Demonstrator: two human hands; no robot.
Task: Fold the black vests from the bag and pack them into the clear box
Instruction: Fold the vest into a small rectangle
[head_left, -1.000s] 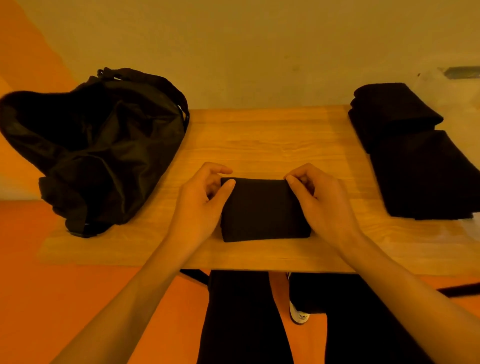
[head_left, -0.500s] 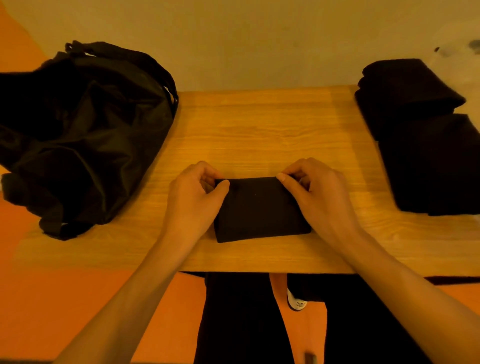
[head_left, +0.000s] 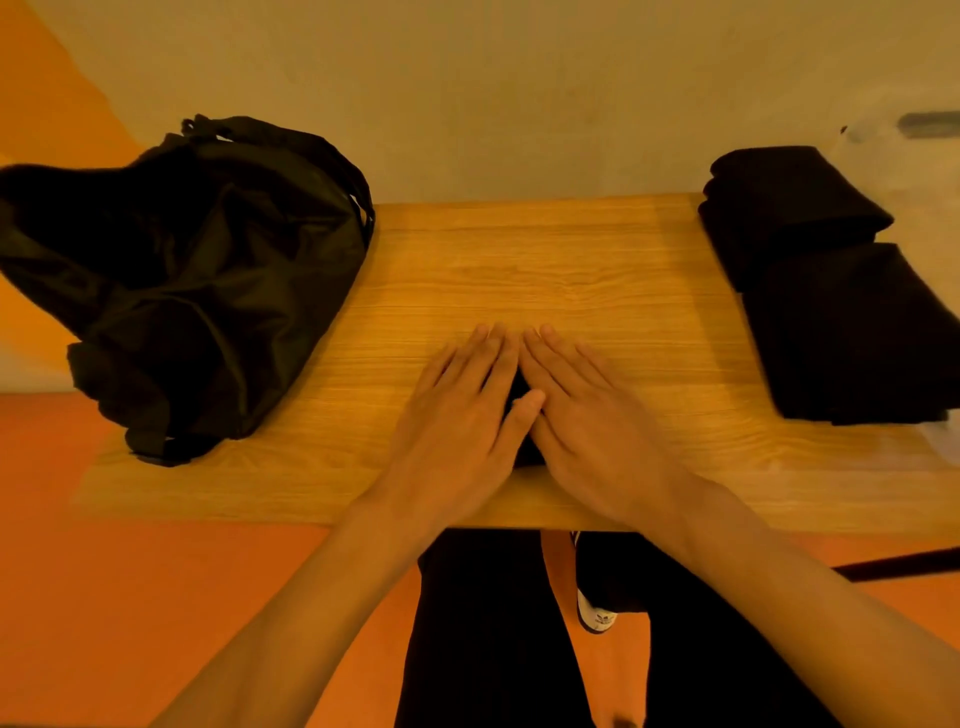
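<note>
**Two palms flat on one little black bundle**

Both hands are down at the 6 o'clock edge of the wooden table (head_left: 545, 270), side by side, fingers straight and pointing off toward 12. The left hand (head_left: 460, 415) and right hand (head_left: 589, 415) meet along the forefingers. Neither is gripping anything, they're just pressing flat. Under them is the vest (head_left: 519, 387), folded so small that only a dark sliver shows in the gap between the hands.

My read: the folding on this one is basically done, and this is the squash-it-flat bit so the creases hold.

Over at 9 o'clock the black bag (head_left: 208, 280) slumps across that end of the table. Can't tell if more vests are inside. At 3 o'clock sits a stack of folded black vests (head_left: 841, 322), well apart from the hands. The clear box I honestly can't make out. There's something pale and hazy past the stack at about 2 o'clock, but I wouldn't swear to it.

Next move, I'd guess: get fingers under the bundle from both sides, lift it without the folds springing open, and carry it toward 3 o'clock. Soft fabric like that probably loosens once the pressure comes off, so a pinch across the layers seems the safe bet.
</note>
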